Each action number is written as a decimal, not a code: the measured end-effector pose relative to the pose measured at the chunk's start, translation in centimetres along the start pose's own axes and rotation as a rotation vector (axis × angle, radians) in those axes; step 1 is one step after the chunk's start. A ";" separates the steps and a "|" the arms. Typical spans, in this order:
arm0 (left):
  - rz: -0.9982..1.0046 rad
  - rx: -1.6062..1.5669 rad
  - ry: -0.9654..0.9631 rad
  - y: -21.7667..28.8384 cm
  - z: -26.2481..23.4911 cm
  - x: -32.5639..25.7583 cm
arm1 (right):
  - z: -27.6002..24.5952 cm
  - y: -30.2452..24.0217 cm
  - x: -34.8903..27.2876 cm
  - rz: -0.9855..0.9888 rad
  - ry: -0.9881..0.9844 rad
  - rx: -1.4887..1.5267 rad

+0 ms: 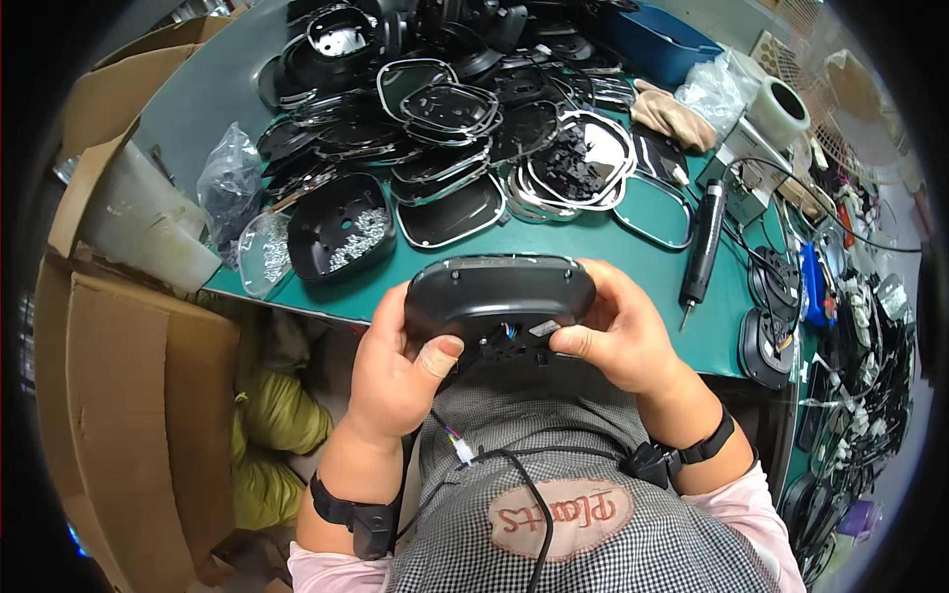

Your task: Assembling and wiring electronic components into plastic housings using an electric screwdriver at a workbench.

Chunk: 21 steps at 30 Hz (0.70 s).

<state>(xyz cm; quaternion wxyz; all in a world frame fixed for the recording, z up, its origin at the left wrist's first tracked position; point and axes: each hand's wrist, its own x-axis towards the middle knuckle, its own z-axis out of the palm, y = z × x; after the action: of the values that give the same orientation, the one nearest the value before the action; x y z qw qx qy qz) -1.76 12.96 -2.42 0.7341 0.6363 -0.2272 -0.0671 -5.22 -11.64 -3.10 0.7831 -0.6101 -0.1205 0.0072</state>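
Both hands, left [395, 371] and right [618, 336], fingers wrapped around a dark grey oval plastic housing [499, 296] with trailing wires, held above the green bench [633, 262] edge, near the black electric screwdriver [704, 247].

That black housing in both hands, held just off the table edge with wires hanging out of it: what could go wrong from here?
1. The black housing is held over the lap, past the green table edge; a slip of the left hand or right hand might drop it.
2. The loose wires dangle below and could snag or pull out.
3. The electric screwdriver lies near the right hand, so a nudge may roll it.
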 end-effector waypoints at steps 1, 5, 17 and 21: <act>0.019 0.046 0.022 -0.2 -0.5 -0.3 | 0.4 -0.1 0.2 -0.003 -0.016 0.003; -0.042 0.017 0.116 0.3 -2.3 -1.8 | 2.3 -0.5 0.8 -0.017 -0.019 -0.192; 0.805 1.214 1.299 24.5 -21.0 -6.5 | 0.5 1.2 1.2 0.003 0.103 -0.262; 0.666 2.073 1.519 37.4 -30.3 -12.2 | -0.1 0.5 0.8 -0.042 0.153 -0.206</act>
<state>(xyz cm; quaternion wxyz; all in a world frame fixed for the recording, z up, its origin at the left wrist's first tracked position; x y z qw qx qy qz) -7.00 51.82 28.02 -0.1627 0.6916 0.1473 0.6881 -4.33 -11.50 -3.49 0.7233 -0.6833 -0.0735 -0.0680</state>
